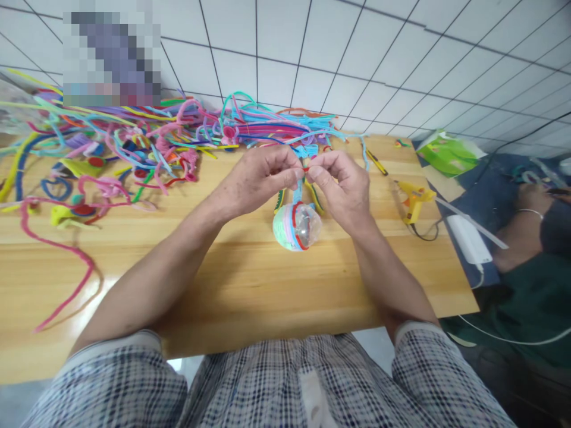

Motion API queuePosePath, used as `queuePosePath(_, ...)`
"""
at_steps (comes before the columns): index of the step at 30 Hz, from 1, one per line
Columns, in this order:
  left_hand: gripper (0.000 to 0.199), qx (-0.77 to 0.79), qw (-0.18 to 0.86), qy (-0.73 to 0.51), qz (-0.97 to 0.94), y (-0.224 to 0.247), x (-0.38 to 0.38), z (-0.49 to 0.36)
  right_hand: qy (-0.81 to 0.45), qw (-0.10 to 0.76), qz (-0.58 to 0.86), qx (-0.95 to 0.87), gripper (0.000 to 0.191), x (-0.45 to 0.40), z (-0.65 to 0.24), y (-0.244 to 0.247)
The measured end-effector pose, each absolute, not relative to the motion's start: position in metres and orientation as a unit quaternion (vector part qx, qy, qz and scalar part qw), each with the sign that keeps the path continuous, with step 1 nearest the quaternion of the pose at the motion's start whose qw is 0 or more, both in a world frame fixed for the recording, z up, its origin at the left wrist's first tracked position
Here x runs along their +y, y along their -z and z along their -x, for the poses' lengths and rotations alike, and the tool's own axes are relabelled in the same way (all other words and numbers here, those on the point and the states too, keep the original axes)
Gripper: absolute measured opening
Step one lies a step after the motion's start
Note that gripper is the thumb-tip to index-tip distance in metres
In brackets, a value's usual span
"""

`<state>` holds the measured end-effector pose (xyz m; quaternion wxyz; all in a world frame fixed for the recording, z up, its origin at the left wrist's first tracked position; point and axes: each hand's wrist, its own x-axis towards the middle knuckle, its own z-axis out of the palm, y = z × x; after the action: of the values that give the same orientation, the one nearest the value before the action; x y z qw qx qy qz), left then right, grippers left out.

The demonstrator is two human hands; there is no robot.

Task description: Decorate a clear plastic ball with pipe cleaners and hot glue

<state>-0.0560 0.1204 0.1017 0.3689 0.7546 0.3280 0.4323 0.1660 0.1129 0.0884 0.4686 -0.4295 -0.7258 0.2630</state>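
Note:
My left hand [272, 178] and my right hand [341, 184] meet above the middle of the table. Each has thumb and forefinger pinched on a short red pipe cleaner [306, 169], most of it hidden by the fingertips. Just below them rests a clear plastic ball [310, 226], its left side wrapped in green, pink, blue and red pipe cleaner. A light blue pipe-cleaner strip [297, 193] runs up from the ball toward my fingers. Under my hands show the green and yellow handles [316, 199] of a tool whose head is hidden.
Many coloured pipe cleaners [276, 128] are heaped along the tiled wall. A long pink one [82, 255] lies at left. To the right are a yellow glue gun [413, 199], a yellow cutter knife [377, 162], a white power strip [468, 238] and another person's arm [526, 229].

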Motion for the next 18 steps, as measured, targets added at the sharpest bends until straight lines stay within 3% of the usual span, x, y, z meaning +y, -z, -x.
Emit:
queuePosePath(5,0.031,0.369,0.375,-0.465,-0.713,-0.099,0.125,0.061,-0.220,0.460,0.497,-0.702,0.033,0.132,-0.191,-0.082)
queuePosePath(7,0.027,0.385,0.398,-0.464,-0.692,-0.095,0.131,0.064,-0.201,0.366,0.567,-0.710,0.024,0.139,-0.200,-0.074)
queuePosePath(9,0.022,0.402,0.397,-0.461,-0.684,-0.090,0.137,0.066,-0.186,0.218,0.627,-0.725,0.015,0.142,-0.202,-0.065)
queuePosePath(11,0.017,0.419,0.372,-0.465,-0.685,-0.088,0.142,0.067,-0.169,0.095,0.656,-0.729,0.017,0.143,-0.199,-0.057)
queuePosePath(15,0.016,0.443,0.342,-0.476,-0.679,-0.087,0.144,0.070,-0.138,0.005,0.677,-0.723,0.036,0.148,-0.185,-0.049)
queuePosePath(18,0.019,0.450,0.337,-0.487,-0.668,-0.089,0.143,0.072,-0.123,-0.018,0.682,-0.721,0.038,0.151,-0.177,-0.046)
